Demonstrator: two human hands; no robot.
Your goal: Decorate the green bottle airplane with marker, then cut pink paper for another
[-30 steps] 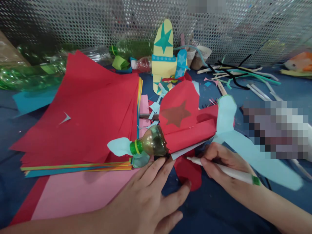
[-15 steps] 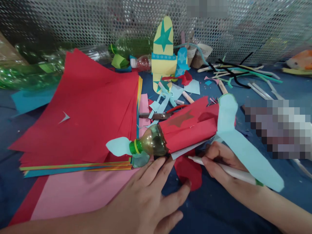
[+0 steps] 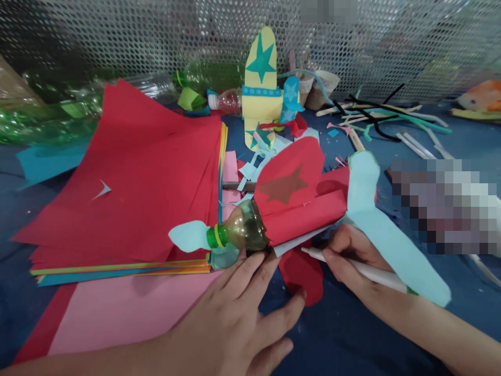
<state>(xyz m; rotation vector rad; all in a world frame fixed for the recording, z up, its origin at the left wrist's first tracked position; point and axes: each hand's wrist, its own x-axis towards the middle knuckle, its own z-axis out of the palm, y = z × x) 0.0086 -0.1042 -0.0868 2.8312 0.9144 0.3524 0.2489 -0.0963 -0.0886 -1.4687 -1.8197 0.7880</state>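
Observation:
A plane-like model lies in front of me: a plastic bottle (image 3: 247, 225) wrapped in red paper, with pale blue paper pieces at its green neck. Its upper red paper wing (image 3: 289, 156) carries a brown star, and a plain red wing (image 3: 301, 274) spreads below. My left hand (image 3: 242, 308) lies with fingers spread, fingertips against the bottle's lower side and one finger on the plain wing. In my right hand (image 3: 354, 256) is a white marker (image 3: 378, 272), its tip at the plain wing's edge. A long pale blue paper tail piece (image 3: 403, 248) hangs over that hand.
A tall stack of red and coloured paper (image 3: 156, 177) stands at the left on pink paper (image 3: 136, 308). Behind are a yellow paper plane (image 3: 261, 107), green bottles (image 3: 215, 75), paper scraps (image 3: 256, 162) and pipe cleaners (image 3: 379, 112). A perforated metal panel (image 3: 148, 36) closes the back.
The starred upper wing has swung up and now shows its full rounded shape, covering part of the scissors and scraps. Both hands and the marker have hardly moved.

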